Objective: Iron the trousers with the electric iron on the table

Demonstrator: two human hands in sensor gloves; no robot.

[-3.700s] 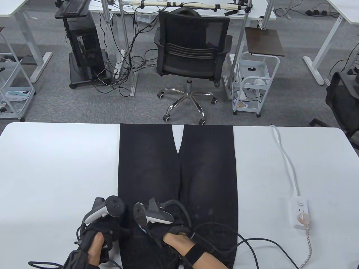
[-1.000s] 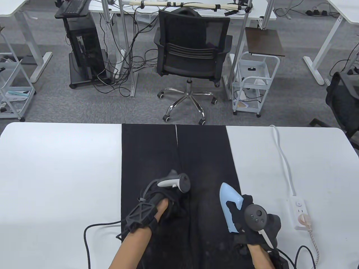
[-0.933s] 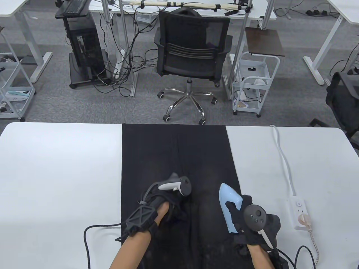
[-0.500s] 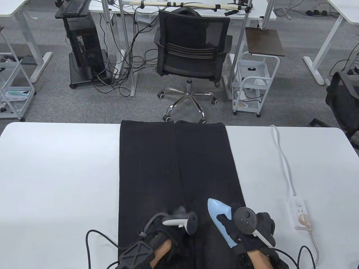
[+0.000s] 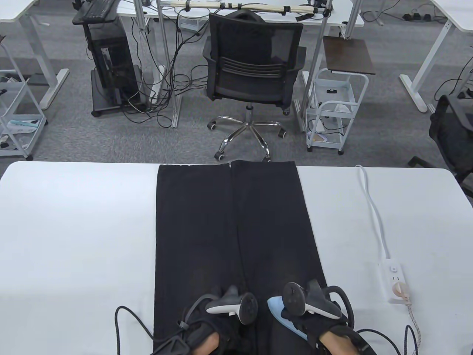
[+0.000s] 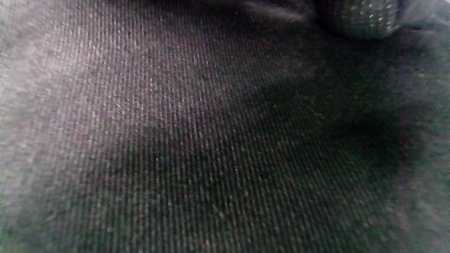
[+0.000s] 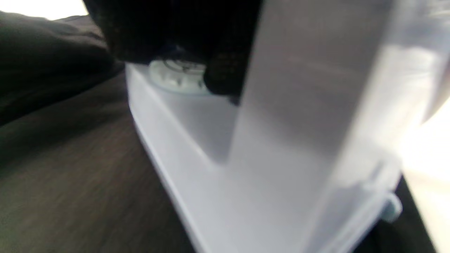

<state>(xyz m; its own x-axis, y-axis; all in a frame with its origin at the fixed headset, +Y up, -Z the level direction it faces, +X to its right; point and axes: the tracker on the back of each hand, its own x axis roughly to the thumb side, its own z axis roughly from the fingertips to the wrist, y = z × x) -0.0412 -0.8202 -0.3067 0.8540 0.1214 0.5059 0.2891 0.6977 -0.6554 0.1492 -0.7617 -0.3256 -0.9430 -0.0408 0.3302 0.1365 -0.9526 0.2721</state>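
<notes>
Black trousers lie flat along the middle of the white worktop, the 2 legs side by side and running from the near edge to the far edge, where the hems hang just over it. At the near end both hands sit on the cloth. The left hand rests on the left leg near the centre seam, its tracker on top; the left wrist view shows only dark twill weave up close with 1 gloved fingertip at the top, and I cannot tell whether the fingers lie flat or grip the fabric. The right hand, just to the right of it, is wrapped round the handle of a pale blue electric iron, whose pointed nose aims far and left and whose sole lies on the right leg. In the right wrist view the gloved fingers curl over the iron's pale plastic body, next to a round white dial, with the dark cloth directly under the iron's edge. On the right part of the worktop, well apart from the trousers, lies a white power strip with a plug in it; its white cable runs to the far edge. Beyond the worktop stands a black office chair.
</notes>
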